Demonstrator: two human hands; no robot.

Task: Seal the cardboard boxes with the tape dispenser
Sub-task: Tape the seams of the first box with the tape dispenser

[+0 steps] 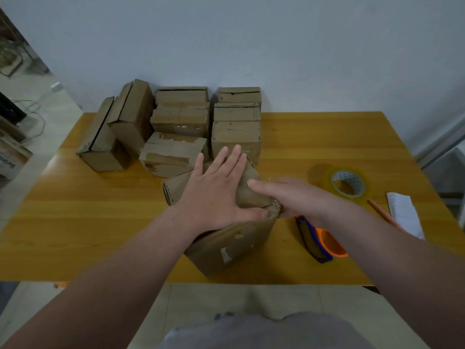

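Lying untouched beside both hands (251, 195): tape dispenser (319, 239).

brightness: dim, flat indoor light with a cool cast on the wall (276, 46)
shadows: soft, faint ones just beside the boxes (181, 127) and the tape roll (348, 183) on the table (75, 210)
glare: a pale sheen across the table's near left
blur: right hand (289, 197) smeared; overall soft detail
distortion: wide-angle bending, table edges and left floor curve outward
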